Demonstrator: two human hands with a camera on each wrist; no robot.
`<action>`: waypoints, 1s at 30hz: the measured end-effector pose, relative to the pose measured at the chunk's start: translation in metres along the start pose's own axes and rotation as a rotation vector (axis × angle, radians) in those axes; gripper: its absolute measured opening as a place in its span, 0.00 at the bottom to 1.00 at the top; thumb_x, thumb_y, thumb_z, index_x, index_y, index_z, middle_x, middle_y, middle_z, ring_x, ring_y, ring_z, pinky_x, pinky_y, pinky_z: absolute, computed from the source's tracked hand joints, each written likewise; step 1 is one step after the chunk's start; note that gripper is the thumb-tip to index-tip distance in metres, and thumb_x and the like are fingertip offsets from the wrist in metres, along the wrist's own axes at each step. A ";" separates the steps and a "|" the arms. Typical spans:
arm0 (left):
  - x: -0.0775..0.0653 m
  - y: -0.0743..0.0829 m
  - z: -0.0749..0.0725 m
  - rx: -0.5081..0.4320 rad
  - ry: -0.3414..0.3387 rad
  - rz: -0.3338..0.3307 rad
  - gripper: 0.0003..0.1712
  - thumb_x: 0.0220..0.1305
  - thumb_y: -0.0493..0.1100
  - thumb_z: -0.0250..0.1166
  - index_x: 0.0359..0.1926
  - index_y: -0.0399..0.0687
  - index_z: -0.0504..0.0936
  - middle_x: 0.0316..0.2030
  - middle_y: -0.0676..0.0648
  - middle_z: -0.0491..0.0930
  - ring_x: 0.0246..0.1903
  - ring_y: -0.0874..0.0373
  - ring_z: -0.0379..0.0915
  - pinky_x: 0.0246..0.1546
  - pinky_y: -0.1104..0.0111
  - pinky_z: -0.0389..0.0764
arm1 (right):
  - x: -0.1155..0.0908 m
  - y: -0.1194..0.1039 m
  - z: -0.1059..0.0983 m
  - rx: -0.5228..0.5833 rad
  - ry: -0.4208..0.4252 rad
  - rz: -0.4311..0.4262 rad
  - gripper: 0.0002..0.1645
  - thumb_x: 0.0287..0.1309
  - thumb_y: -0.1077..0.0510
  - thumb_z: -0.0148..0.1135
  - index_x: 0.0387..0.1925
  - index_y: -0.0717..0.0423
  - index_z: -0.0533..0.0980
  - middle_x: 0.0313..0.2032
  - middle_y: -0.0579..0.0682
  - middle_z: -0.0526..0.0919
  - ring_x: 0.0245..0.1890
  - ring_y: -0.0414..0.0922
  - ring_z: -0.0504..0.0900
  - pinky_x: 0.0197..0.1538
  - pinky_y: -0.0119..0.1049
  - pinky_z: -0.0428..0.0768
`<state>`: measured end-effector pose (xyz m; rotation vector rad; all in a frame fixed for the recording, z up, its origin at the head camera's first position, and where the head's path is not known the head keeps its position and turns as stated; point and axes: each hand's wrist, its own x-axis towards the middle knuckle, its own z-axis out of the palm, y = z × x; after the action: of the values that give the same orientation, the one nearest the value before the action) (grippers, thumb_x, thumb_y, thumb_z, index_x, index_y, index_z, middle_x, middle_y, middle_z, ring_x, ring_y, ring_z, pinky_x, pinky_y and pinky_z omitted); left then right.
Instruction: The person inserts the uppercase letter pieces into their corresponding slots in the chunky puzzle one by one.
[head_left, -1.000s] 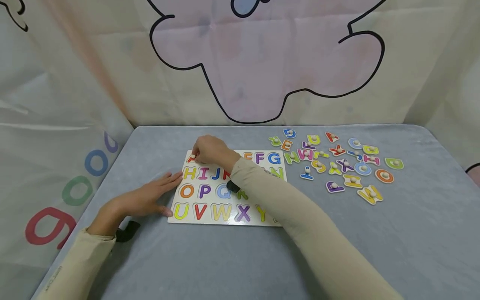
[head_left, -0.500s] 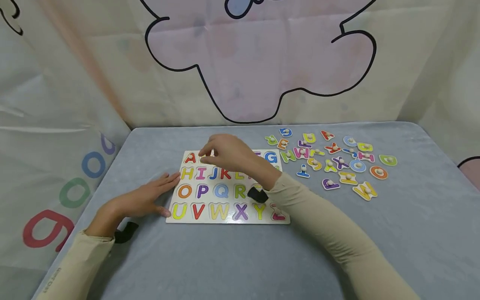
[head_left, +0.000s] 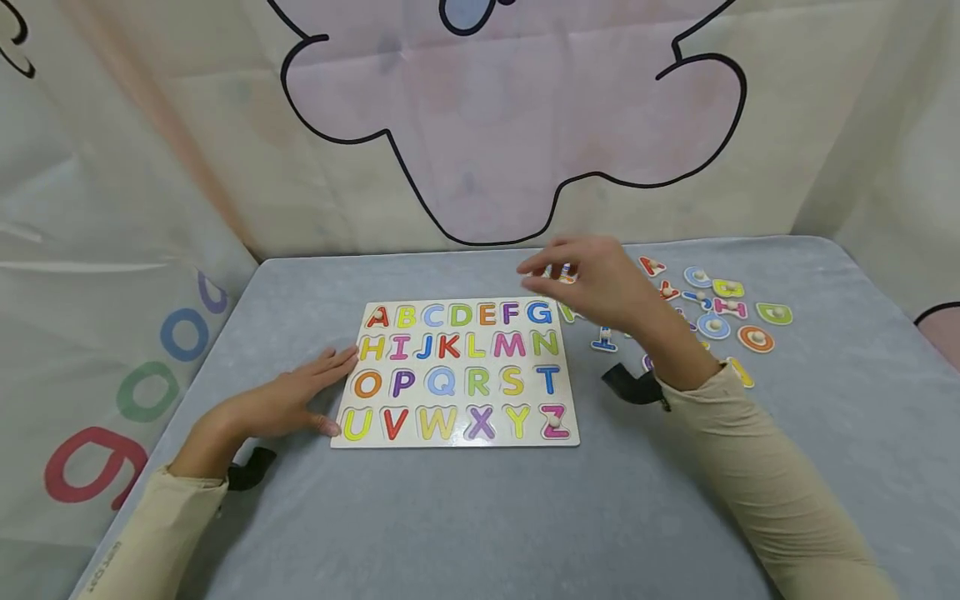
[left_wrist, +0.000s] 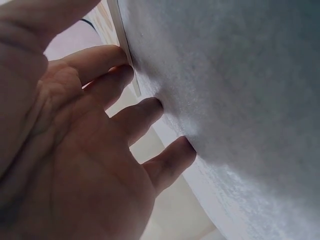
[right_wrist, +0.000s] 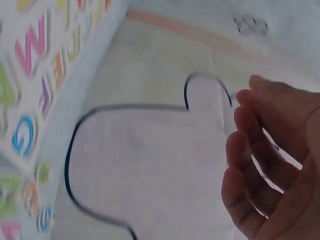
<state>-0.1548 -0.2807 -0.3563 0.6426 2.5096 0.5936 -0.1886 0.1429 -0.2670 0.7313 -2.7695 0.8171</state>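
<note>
A white alphabet puzzle board (head_left: 420, 398) lies on the grey cloth with rows of coloured letter slots. A red A piece (head_left: 378, 317) with a knob sits in the top left slot, and a magenta Z piece (head_left: 555, 422) fills the bottom right one. My left hand (head_left: 285, 396) rests along the board's left edge, fingers fairly straight; in the left wrist view the fingertips meet the cloth beside the board edge (left_wrist: 120, 40). Above the board's far right corner hovers my right hand (head_left: 600, 279), thumb and fingers apart with nothing between them, partly covering the loose letters.
Several loose knobbed letter pieces are scattered right of the board, among them an orange O (head_left: 756, 338), a green D (head_left: 775, 313) and a blue piece (head_left: 604, 340). A printed curtain (head_left: 487, 167) hangs behind the table's far edge.
My right hand has let go of the A piece in its slot, risen and moved right toward the loose letters. The left hand has stayed at the board's edge.
</note>
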 end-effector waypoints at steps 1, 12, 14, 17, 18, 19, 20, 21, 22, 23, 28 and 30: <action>0.000 0.000 0.000 -0.001 0.001 -0.002 0.63 0.49 0.56 0.75 0.79 0.47 0.50 0.80 0.41 0.43 0.78 0.33 0.33 0.67 0.27 0.45 | -0.002 0.009 -0.009 0.000 0.034 0.008 0.14 0.62 0.52 0.68 0.49 0.48 0.86 0.39 0.45 0.85 0.39 0.42 0.78 0.43 0.37 0.76; 0.000 0.001 0.000 0.004 0.004 -0.013 0.62 0.49 0.57 0.75 0.79 0.49 0.51 0.80 0.44 0.43 0.78 0.34 0.34 0.66 0.26 0.44 | -0.034 0.116 -0.092 0.095 0.255 0.402 0.24 0.62 0.40 0.65 0.55 0.45 0.83 0.35 0.21 0.77 0.37 0.30 0.74 0.35 0.21 0.72; 0.000 0.001 -0.001 0.007 0.006 -0.006 0.62 0.49 0.58 0.75 0.78 0.49 0.52 0.80 0.44 0.43 0.78 0.34 0.34 0.65 0.26 0.43 | -0.041 0.136 -0.098 0.094 0.239 0.508 0.28 0.61 0.37 0.64 0.58 0.44 0.81 0.35 0.20 0.75 0.37 0.32 0.72 0.35 0.25 0.72; 0.000 0.000 -0.001 0.003 0.005 0.003 0.61 0.49 0.58 0.75 0.78 0.48 0.52 0.80 0.44 0.44 0.78 0.33 0.34 0.64 0.24 0.41 | -0.051 0.162 -0.098 0.065 0.207 0.635 0.33 0.61 0.32 0.60 0.60 0.46 0.80 0.33 0.21 0.74 0.38 0.36 0.71 0.37 0.31 0.71; 0.000 0.000 -0.001 -0.001 0.005 0.005 0.61 0.49 0.58 0.75 0.78 0.47 0.53 0.80 0.44 0.44 0.78 0.33 0.34 0.64 0.24 0.40 | -0.054 0.170 -0.097 0.051 0.201 0.664 0.35 0.60 0.31 0.60 0.60 0.47 0.79 0.32 0.23 0.74 0.39 0.38 0.71 0.38 0.33 0.71; 0.000 -0.001 -0.001 -0.005 0.005 0.007 0.61 0.49 0.58 0.75 0.78 0.47 0.53 0.80 0.43 0.44 0.78 0.33 0.33 0.63 0.24 0.39 | -0.056 0.177 -0.095 0.045 0.194 0.690 0.36 0.60 0.30 0.59 0.60 0.48 0.79 0.33 0.26 0.75 0.40 0.41 0.71 0.38 0.35 0.70; 0.000 -0.001 -0.001 -0.008 0.005 0.008 0.61 0.49 0.57 0.75 0.78 0.47 0.53 0.80 0.44 0.43 0.78 0.33 0.33 0.63 0.23 0.39 | -0.059 0.183 -0.092 0.036 0.184 0.713 0.38 0.60 0.30 0.58 0.61 0.49 0.78 0.36 0.31 0.79 0.43 0.44 0.72 0.39 0.37 0.70; 0.000 -0.001 0.000 -0.013 0.004 0.006 0.61 0.49 0.57 0.75 0.78 0.48 0.53 0.80 0.44 0.43 0.78 0.34 0.33 0.63 0.23 0.38 | -0.061 0.188 -0.090 0.035 0.177 0.730 0.39 0.61 0.30 0.57 0.62 0.51 0.78 0.40 0.38 0.81 0.46 0.48 0.72 0.41 0.40 0.71; 0.000 -0.001 0.000 -0.015 0.004 0.005 0.61 0.49 0.57 0.75 0.78 0.48 0.53 0.80 0.44 0.43 0.78 0.34 0.33 0.63 0.23 0.38 | -0.063 0.194 -0.089 0.032 0.167 0.748 0.40 0.61 0.29 0.56 0.62 0.53 0.77 0.46 0.45 0.82 0.50 0.53 0.72 0.44 0.43 0.72; 0.000 -0.001 0.000 -0.016 0.004 0.003 0.61 0.49 0.57 0.75 0.78 0.48 0.53 0.80 0.44 0.43 0.78 0.34 0.33 0.63 0.23 0.38 | -0.066 0.198 -0.087 0.027 0.148 0.769 0.41 0.62 0.29 0.55 0.64 0.54 0.75 0.52 0.52 0.81 0.54 0.57 0.71 0.46 0.48 0.72; 0.000 -0.001 0.000 -0.008 0.000 -0.001 0.61 0.49 0.58 0.75 0.78 0.49 0.52 0.80 0.45 0.43 0.78 0.34 0.33 0.64 0.24 0.40 | -0.083 0.216 -0.085 -0.013 0.038 0.819 0.43 0.65 0.31 0.52 0.66 0.59 0.71 0.65 0.71 0.67 0.62 0.69 0.63 0.56 0.66 0.67; 0.000 -0.001 0.000 -0.005 -0.001 -0.002 0.61 0.50 0.58 0.75 0.78 0.49 0.52 0.80 0.45 0.43 0.78 0.35 0.33 0.64 0.24 0.40 | -0.088 0.220 -0.086 -0.031 0.001 0.825 0.43 0.65 0.32 0.54 0.66 0.60 0.70 0.64 0.72 0.67 0.61 0.69 0.63 0.55 0.67 0.68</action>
<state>-0.1550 -0.2812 -0.3570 0.6378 2.5070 0.5985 -0.2201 0.3868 -0.3230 -0.4759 -3.0484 0.8629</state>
